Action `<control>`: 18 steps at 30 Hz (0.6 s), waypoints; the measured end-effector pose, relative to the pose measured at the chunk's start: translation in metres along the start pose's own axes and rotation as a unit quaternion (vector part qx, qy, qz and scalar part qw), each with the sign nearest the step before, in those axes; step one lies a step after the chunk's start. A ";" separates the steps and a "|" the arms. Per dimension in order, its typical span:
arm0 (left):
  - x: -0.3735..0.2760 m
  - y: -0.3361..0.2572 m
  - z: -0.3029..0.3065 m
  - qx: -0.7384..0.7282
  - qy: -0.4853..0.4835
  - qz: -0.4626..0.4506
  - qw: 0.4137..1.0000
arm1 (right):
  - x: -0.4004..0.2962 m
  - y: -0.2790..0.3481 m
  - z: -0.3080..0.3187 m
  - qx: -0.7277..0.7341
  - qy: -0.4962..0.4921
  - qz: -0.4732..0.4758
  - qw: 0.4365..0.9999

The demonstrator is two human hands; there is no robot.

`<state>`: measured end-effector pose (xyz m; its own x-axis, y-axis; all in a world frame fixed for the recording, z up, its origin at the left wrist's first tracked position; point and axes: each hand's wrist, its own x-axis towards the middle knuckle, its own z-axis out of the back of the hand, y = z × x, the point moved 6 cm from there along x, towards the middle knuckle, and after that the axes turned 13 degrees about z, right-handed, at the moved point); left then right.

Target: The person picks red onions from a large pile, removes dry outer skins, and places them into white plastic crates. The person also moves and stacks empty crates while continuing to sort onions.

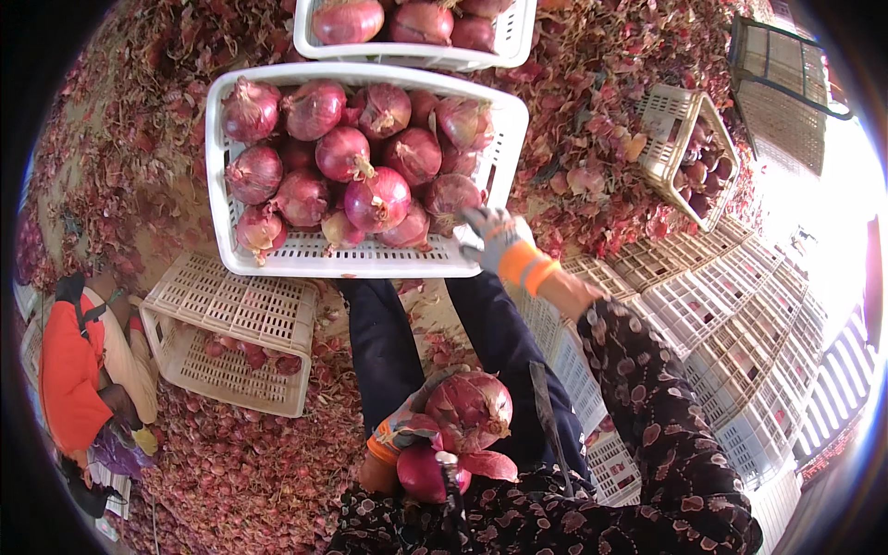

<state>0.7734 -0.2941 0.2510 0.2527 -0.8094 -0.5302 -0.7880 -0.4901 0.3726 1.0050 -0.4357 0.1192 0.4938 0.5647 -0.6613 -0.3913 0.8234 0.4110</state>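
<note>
My left hand (409, 420), in a grey glove with an orange cuff, holds a large red onion (468, 409) above my lap. A second, glossier red onion (423, 473) sits against it, and a loose skin flap (489, 465) hangs beside them. At the near right corner of a white plastic crate (305, 262), my gloved right hand (498, 239) has its fingers apart. Its fingertips are beside a red onion (452, 199) in that crate; whether they touch it is unclear. Several more red onions (378, 199) fill the crate. A dark strip with a shiny tip (447, 459) overlaps the glossier onion.
Another white crate of onions (416, 54) stands beyond. A tipped crate (232, 298) lies at left, before a heap of onions (243, 472). Stacked crates (721, 326) stand at right, below a crate of onions (683, 156). A person in orange (73, 374) is at far left. Onion skins (590, 139) litter the ground.
</note>
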 end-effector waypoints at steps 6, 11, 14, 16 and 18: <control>-0.010 -0.003 0.022 -0.020 0.007 0.030 0.999 | 0.083 -0.037 -0.031 0.003 -0.004 -0.121 0.993; -0.012 0.002 0.033 -0.043 0.019 0.043 0.998 | 0.068 -0.037 -0.039 0.069 0.001 -0.144 0.987; -0.009 0.010 0.033 -0.051 0.025 0.059 0.997 | 0.040 -0.015 -0.043 -0.014 0.043 -0.116 0.992; -0.006 0.008 0.025 -0.130 0.044 0.051 0.989 | 0.045 -0.014 -0.049 0.003 0.011 -0.134 0.991; -0.004 0.005 0.020 -0.163 0.057 0.055 0.983 | 0.052 -0.026 -0.040 0.028 -0.015 -0.175 0.984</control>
<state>0.7568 -0.2869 0.2395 0.2514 -0.8854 -0.3910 -0.5963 -0.4599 0.6579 1.0094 -0.4297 0.0490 0.6132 0.2474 -0.7502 -0.1510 0.9689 0.1961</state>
